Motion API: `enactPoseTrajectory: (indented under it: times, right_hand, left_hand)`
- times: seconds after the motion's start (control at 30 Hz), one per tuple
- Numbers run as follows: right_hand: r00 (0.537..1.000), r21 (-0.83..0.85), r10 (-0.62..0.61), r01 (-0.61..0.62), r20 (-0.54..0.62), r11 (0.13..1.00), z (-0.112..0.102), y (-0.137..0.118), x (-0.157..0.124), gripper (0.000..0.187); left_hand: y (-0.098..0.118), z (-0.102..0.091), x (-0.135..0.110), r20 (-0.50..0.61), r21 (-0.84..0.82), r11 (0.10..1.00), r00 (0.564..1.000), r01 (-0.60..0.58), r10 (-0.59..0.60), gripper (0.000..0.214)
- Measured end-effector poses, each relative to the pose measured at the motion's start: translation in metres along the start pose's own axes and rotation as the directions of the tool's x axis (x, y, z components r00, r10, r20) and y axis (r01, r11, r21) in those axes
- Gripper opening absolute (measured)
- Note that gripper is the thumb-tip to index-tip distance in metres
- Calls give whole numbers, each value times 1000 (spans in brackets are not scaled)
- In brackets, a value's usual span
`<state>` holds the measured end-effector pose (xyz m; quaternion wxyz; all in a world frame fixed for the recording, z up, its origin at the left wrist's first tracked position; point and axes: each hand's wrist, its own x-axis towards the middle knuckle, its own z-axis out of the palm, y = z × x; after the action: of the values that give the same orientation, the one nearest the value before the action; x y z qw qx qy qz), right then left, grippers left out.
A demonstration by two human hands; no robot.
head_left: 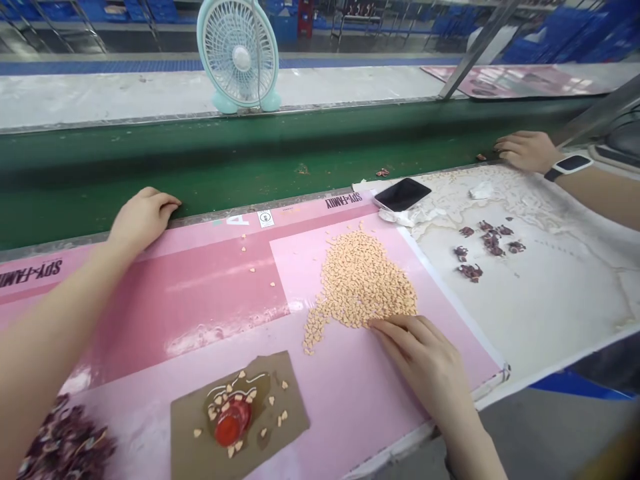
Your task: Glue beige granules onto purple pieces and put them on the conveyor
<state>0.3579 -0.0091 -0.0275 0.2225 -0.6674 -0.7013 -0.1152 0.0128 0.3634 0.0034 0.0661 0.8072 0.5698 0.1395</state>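
On the pink mat point(210, 287) lies a pile of small tan, roughly heart-shaped pieces point(367, 277). My right hand point(425, 353) reaches the pile's near edge, fingertips pressed together against the pieces; anything pinched there is too small to make out. My left hand point(143, 217) rests at the mat's far edge beside the green belt point(240, 160), fingers bent and close together, and what they may hold is hidden. Nearer me, a brown sheet point(190, 413) bears a small red round container point(230, 427) in a wet, shiny patch, with several tan pieces scattered around it.
A heap of dark reddish-brown, curled pieces point(70, 440) sits at lower left. A phone point(403, 195) lies beyond the pile. To the right, another person's hand point(530, 152) is at the belt, near dark clusters point(493, 243) on a white surface. A fan point(240, 57) stands behind.
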Motion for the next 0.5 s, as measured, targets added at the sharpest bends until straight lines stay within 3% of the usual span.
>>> enactPoseTrajectory:
  times: [0.13, 0.3, 0.4, 0.5]
  right_hand:
    - [990, -72, -127, 132, 66, 989, -5, 5, 11, 29]
    - [938, -140, -289, 318, 194, 938, -11, 6, 22, 39]
    - [944, -90, -270, 291, 191, 952, -7, 7, 16, 38]
    - [974, 22, -144, 143, 177, 990, 3, 15, 3, 44]
  left_hand:
    - [-22, -8, -18, -19, -27, 1000, 1000, -2, 2, 34]
    - [-43, -17, -50, -120, -64, 997, 992, 33, -41, 34]
    - [-50, -23, -75, -133, -74, 997, 990, 30, -40, 33]
    - [-55, -28, -101, -87, -77, 997, 996, 5, -12, 32]
